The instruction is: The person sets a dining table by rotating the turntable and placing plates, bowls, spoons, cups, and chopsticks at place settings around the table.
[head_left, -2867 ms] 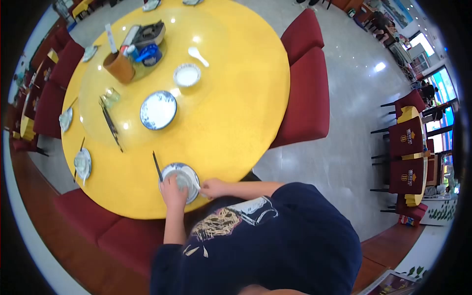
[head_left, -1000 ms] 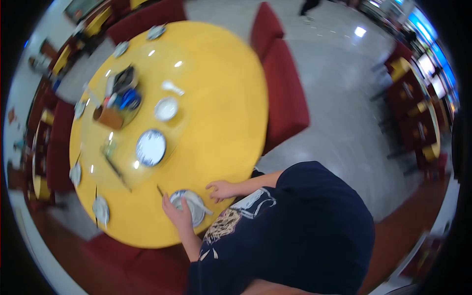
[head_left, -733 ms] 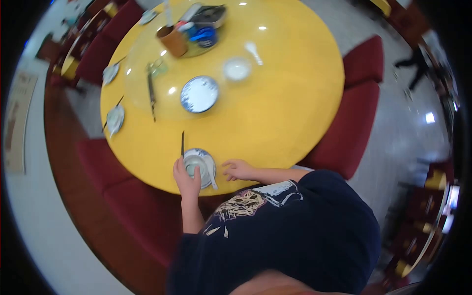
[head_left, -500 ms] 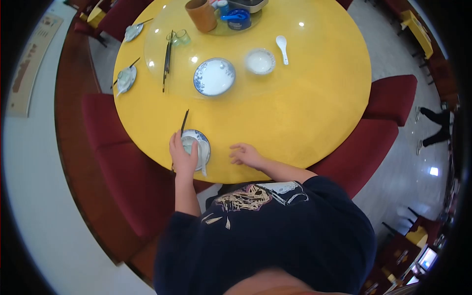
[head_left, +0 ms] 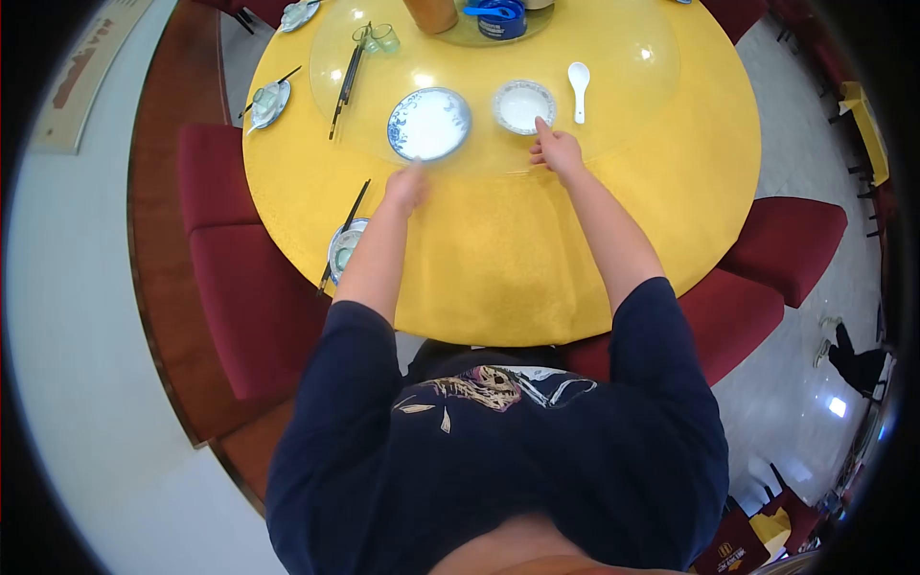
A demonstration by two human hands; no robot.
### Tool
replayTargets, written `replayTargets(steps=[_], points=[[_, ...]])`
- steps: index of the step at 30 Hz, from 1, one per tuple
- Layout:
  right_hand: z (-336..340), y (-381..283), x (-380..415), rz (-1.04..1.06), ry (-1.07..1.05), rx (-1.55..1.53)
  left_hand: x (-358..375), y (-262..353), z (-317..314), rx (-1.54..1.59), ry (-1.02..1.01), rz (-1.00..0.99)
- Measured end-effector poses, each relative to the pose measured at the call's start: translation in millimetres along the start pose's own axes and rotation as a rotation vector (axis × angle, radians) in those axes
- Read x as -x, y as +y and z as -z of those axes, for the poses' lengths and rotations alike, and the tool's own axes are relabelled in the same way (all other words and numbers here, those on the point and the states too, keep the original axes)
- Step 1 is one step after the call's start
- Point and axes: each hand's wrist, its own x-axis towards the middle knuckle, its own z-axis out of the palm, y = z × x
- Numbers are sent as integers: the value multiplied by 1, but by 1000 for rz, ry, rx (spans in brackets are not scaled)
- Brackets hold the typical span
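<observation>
My left hand (head_left: 406, 187) is at the near edge of a white plate with a blue floral rim (head_left: 429, 125); its fingers are smeared by motion. My right hand (head_left: 557, 151) reaches to the near right rim of a small white bowl (head_left: 524, 106), fingers apart, thumb side by the rim. A white spoon (head_left: 579, 93) lies right of the bowl. Beneath my left forearm, partly hidden, is a place setting with a plate (head_left: 337, 251) and black chopsticks (head_left: 356, 206).
On the glass turntable (head_left: 632, 115) are more black chopsticks (head_left: 347, 91), green glasses (head_left: 384, 38), a brown pot (head_left: 431, 13) and a blue container (head_left: 502, 23). Another setting (head_left: 271, 103) is at the left edge. Red chairs (head_left: 230, 307) surround the yellow table (head_left: 479, 287).
My left hand has left the near place setting and moved forward to the blue-rimmed plate. My right hand has reached forward to the bowl. The view has shifted slightly.
</observation>
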Motion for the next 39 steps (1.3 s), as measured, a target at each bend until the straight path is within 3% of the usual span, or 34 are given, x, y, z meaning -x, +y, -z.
replayTargets(steps=[7, 13, 16, 23, 25, 27, 31, 33, 35, 38, 39], points=[[13, 2, -25, 16, 0, 199, -27, 6, -6, -228, 20, 43], [7, 7, -39, 39, -24, 245, -46, 6, -9, -124, 59, 91], [3, 8, -48, 20, -33, 380, -42, 13, -1, -348, -55, 84], [2, -10, -35, -17, 27, 407, -46, 10, 6, -394, -75, 23], [-6, -7, -33, -10, 77, 332, -58, 8, 16, -457, -126, -23], [-7, -16, -25, -27, 102, 444, -66, 1, 14, -351, -119, -88], [-16, -11, -26, 44, 202, 421, -39, 29, 28, -345, -97, -131], [-18, -11, -19, 153, 241, 559, -39, 33, 33, -398, -104, -143], [-17, -17, -11, 147, 327, 485, -37, 32, 29, -480, 123, -399], [-13, -22, 15, 236, 312, 395, -73, 5, 31, -265, 49, -536], [-7, -15, 21, 268, 295, 345, -42, 16, 44, -294, -33, -571]])
